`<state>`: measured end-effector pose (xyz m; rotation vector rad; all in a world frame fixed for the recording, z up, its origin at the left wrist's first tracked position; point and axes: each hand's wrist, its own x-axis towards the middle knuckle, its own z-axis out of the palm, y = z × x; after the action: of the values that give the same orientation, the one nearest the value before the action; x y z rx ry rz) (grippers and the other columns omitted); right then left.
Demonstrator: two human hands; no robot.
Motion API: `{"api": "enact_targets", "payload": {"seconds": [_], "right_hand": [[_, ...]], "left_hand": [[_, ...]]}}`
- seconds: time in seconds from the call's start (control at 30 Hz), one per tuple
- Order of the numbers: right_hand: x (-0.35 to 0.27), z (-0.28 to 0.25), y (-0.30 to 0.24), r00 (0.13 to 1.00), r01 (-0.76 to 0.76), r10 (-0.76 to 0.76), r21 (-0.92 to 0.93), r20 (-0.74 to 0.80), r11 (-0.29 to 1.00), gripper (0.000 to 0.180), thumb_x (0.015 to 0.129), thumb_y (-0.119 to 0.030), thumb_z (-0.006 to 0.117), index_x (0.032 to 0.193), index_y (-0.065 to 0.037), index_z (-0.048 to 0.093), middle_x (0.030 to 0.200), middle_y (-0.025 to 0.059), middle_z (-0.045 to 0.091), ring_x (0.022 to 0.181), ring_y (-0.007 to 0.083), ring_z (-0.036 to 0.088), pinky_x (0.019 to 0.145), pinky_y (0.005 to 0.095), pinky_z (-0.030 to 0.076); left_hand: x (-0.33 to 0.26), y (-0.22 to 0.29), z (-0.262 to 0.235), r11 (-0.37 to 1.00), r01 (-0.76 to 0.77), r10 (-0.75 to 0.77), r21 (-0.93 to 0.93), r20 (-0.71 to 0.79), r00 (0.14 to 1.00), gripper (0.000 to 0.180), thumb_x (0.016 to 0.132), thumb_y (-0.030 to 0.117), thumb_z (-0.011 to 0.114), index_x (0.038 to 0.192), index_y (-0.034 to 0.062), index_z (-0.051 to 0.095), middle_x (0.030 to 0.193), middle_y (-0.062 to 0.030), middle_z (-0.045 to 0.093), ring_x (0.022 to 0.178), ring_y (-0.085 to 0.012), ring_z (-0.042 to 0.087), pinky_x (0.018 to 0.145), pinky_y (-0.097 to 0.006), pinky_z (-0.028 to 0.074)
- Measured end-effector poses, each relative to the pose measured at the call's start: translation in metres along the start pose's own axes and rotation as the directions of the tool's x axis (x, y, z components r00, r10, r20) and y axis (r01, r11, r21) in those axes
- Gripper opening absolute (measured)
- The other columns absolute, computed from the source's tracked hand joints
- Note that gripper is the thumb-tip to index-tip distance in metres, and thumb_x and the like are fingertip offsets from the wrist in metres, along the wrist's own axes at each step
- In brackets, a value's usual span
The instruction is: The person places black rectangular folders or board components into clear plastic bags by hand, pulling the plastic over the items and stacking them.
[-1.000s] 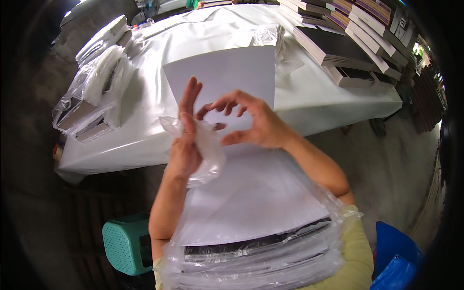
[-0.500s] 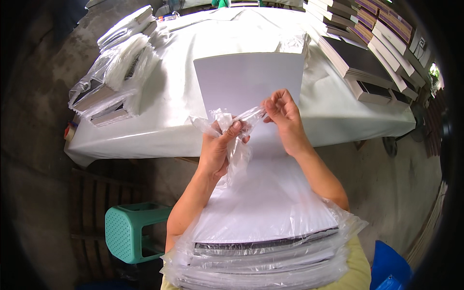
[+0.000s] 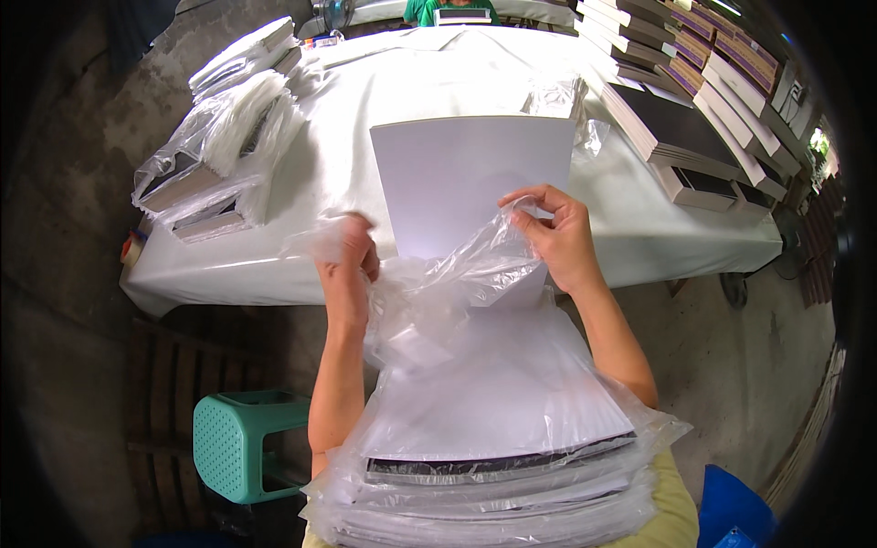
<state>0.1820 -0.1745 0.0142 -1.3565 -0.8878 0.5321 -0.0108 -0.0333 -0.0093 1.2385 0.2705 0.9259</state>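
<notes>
A large white flat board (image 3: 470, 183) leans from my lap onto the table edge. A clear plastic bag (image 3: 438, 288) is stretched across its middle between both hands. My left hand (image 3: 347, 265) grips the bag's left side with closed fingers. My right hand (image 3: 553, 233) pinches the bag's right edge between thumb and fingers. Under the board, on my lap, lies a stack of flat dark-edged items wrapped in clear plastic (image 3: 493, 489).
A table with a white cover (image 3: 384, 110) stands ahead. Plastic-wrapped flat packs (image 3: 219, 146) lie on its left, stacked dark and white books (image 3: 694, 100) on its right. A green stool (image 3: 242, 443) stands at lower left, a blue bin (image 3: 731, 507) at lower right. A person in green sits beyond the table.
My hands have moved apart, pulling the crumpled plastic bag open and wide across the board. The view has tilted so more of the table shows.
</notes>
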Motion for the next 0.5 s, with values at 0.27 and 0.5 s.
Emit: {"api": "enact_targets", "payload": {"seconds": [0.27,0.5], "right_hand": [[-0.008,0.01,0.0,0.989,0.144,-0.145,0.047,0.025,0.988,0.008,0.079,-0.006,0.062,0.083,0.001,0.064,0.07,0.0035,0.063,0.064,0.0051,0.055,0.058,0.0184,0.045],[-0.009,0.016,-0.001,0.987,0.16,-0.16,0.098,-0.007,0.982,0.007,0.079,-0.001,0.06,0.084,0.001,0.064,0.072,0.0053,0.064,0.068,0.0076,0.058,0.06,0.0177,0.044]], "left_hand": [[0.001,-0.006,0.076,0.979,-0.018,-0.013,0.202,0.153,0.988,0.016,0.074,-0.005,0.06,0.09,-0.0017,0.059,0.086,-0.0091,0.06,0.081,-0.0124,0.058,0.072,-0.027,0.049],[0.001,-0.02,0.061,0.904,-0.132,0.067,0.406,0.171,0.983,0.014,0.081,0.007,0.06,0.093,0.0001,0.057,0.083,-0.0021,0.058,0.075,-0.0084,0.052,0.068,-0.023,0.042]]}}
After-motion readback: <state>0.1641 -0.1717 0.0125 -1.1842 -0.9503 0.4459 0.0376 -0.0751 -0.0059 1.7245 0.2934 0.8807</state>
